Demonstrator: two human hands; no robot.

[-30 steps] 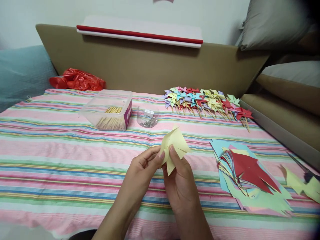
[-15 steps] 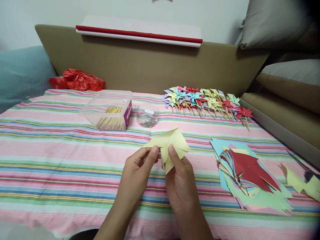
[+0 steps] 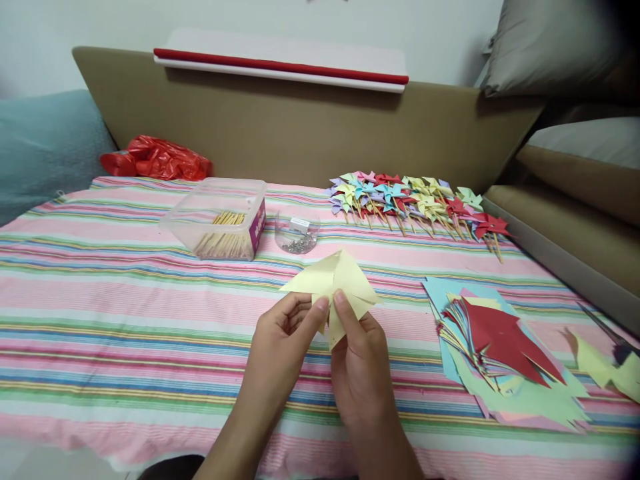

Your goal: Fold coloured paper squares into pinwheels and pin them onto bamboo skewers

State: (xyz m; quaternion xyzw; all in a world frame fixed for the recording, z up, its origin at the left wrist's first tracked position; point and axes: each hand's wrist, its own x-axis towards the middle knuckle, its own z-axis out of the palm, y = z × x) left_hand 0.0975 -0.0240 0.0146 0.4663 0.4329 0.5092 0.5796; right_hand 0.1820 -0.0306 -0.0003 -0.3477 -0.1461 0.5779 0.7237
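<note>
Both hands meet above the striped cloth point(image 3: 125, 320) over a pale yellow cut paper square point(image 3: 336, 280). My right hand point(image 3: 361, 367) pinches the paper's middle between thumb and fingers. My left hand point(image 3: 283, 340) pinches one of its pointed flaps, with the fingertips close to the right thumb. The paper's other points stick out to the left, upward and to the right.
A stack of cut coloured paper point(image 3: 500, 353) lies at the right, with yellow scraps point(image 3: 607, 370) beyond it. Several finished pinwheels on sticks point(image 3: 415, 203) lie at the back. A clear box of wooden sticks point(image 3: 220, 217), a small dish of pins point(image 3: 297, 235) and a red bag point(image 3: 157, 160) are at the back left.
The paper has been unfolded and turned: a flap now points out to the left. My left fingers shifted along it and came back beside the right thumb.
</note>
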